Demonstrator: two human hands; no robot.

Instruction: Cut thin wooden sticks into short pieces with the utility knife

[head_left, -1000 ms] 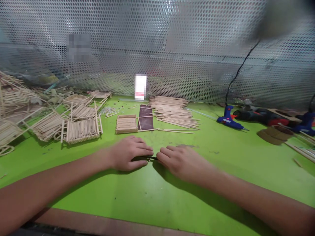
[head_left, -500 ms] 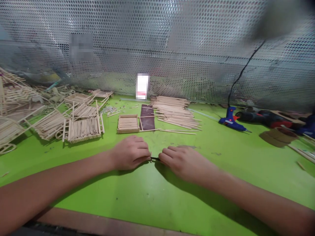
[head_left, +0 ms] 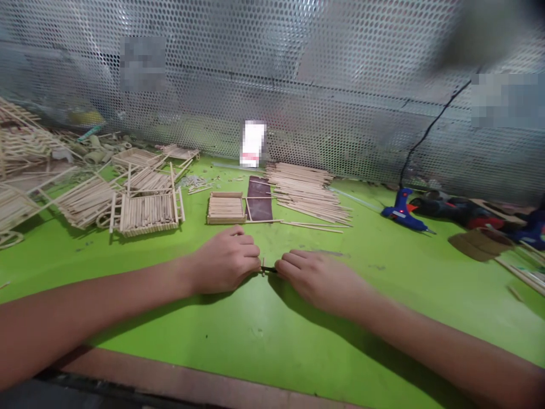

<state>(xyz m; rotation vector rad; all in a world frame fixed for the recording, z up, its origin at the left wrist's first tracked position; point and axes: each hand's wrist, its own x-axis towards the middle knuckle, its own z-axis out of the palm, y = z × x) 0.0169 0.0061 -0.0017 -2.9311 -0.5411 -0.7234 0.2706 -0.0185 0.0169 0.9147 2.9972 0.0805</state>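
Note:
My left hand (head_left: 227,260) is closed near the middle of the green table, its fingertips pinching a thin wooden stick (head_left: 263,262), most of it hidden. Just to the right, my right hand (head_left: 317,278) is closed around a thin black tool (head_left: 269,269); its tip meets the stick, and its kind cannot be made out. Beyond my hands sits a small tray made of sticks (head_left: 226,208), beside a dark brown sheet (head_left: 259,204) with a few sticks across it.
A pile of loose sticks (head_left: 313,193) lies behind. Several stick-built carts (head_left: 149,216) crowd the left. On the right are a blue glue gun (head_left: 406,213) with its cord and a brown ring (head_left: 481,241). Perforated metal sheeting (head_left: 204,96) rises at the back.
The view has tilted slightly. My hands keep the same grip, with the black tool still against the stick; the things on the table have not moved.

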